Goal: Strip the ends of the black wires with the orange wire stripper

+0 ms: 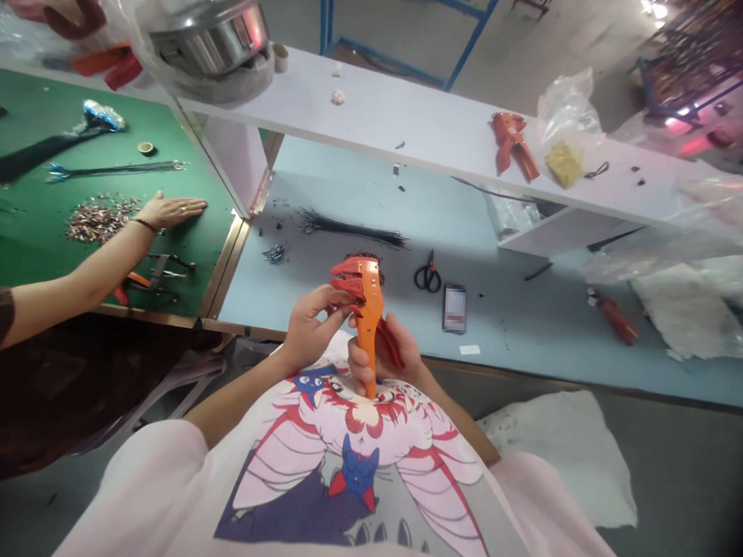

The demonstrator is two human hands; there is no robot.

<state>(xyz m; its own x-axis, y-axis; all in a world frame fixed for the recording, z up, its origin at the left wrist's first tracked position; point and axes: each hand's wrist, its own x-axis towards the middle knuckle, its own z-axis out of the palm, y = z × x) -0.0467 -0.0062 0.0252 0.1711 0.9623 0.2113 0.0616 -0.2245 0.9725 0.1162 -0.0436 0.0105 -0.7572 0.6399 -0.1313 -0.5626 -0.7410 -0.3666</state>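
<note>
In front of my chest I hold an orange and red wire stripper [370, 315], upright with its jaw end at the top. My right hand [400, 352] is wrapped round its handles. My left hand [315, 324] is closed at the red jaws, fingertips pressed together; whatever they pinch is too small or hidden to make out. On the blue mat beyond lies a bundle of thin black wires [355, 228], and a small pile of metal bits [275, 254] is to its left. A heap of small copper-coloured pieces is partly hidden behind the stripper's head.
Black-handled scissors [428, 277] and a phone [455, 308] lie to the right, with red-handled pliers [619, 318] farther along. A white shelf [440, 121] crosses the back, bearing another red stripper [513, 145]. At left, a co-worker's arm [82, 278] reaches over the green mat [186, 155].
</note>
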